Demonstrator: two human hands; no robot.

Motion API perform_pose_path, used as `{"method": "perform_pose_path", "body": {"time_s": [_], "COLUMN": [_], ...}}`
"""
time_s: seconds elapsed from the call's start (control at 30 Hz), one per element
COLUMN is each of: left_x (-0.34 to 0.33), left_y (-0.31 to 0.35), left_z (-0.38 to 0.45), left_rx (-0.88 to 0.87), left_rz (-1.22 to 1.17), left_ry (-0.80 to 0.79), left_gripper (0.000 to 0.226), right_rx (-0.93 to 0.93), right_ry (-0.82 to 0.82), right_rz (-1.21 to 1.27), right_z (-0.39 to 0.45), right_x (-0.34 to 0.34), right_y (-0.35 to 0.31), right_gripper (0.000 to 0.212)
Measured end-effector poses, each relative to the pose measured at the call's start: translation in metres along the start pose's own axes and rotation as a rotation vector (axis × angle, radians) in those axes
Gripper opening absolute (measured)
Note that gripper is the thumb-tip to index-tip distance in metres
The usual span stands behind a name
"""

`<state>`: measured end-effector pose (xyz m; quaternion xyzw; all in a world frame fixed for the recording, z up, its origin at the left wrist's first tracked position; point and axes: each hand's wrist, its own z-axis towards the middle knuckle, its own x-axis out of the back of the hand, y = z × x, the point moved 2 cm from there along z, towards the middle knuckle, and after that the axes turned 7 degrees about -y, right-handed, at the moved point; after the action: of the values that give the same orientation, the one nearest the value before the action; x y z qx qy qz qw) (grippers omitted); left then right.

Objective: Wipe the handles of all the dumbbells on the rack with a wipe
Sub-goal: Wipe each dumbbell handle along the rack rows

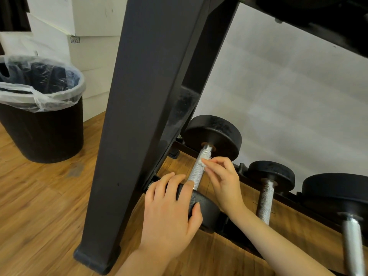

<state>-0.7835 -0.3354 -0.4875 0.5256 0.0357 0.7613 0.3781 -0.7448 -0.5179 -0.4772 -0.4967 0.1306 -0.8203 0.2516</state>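
Observation:
On the bottom shelf of the black rack lies the leftmost dumbbell, with a knurled silver handle and black round heads. My left hand grips its near head, fingers over the top and thumb on the side. My right hand pinches a small crumpled white wipe against the far part of that handle. To the right lie a second dumbbell and a third dumbbell, both with bare silver handles.
A black bin lined with a clear bag stands on the wooden floor at the left. White boxes are stacked behind it. The rack's thick leg rises just left of my hands, and an upper shelf hangs overhead.

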Motion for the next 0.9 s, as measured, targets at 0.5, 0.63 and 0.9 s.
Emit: {"method": "perform_pose_path", "body": {"time_s": [0.5, 0.63, 0.9], "left_x": [-0.002, -0.002, -0.003], "left_y": [0.000, 0.000, -0.001], "left_z": [0.000, 0.000, -0.001], "left_rx": [-0.005, -0.010, -0.014], "left_rz": [-0.007, -0.007, -0.011], "left_ry": [0.013, 0.022, 0.036], "left_gripper": [0.040, 0.039, 0.038], "right_rx": [0.050, -0.030, -0.002], "right_ry": [-0.034, -0.011, -0.092], "right_rz": [-0.003, 0.019, 0.128], "right_z": [-0.010, 0.002, -0.007], "right_x": [-0.002, 0.003, 0.005], "right_y": [-0.005, -0.001, -0.006], "right_gripper": [0.029, 0.026, 0.030]}}
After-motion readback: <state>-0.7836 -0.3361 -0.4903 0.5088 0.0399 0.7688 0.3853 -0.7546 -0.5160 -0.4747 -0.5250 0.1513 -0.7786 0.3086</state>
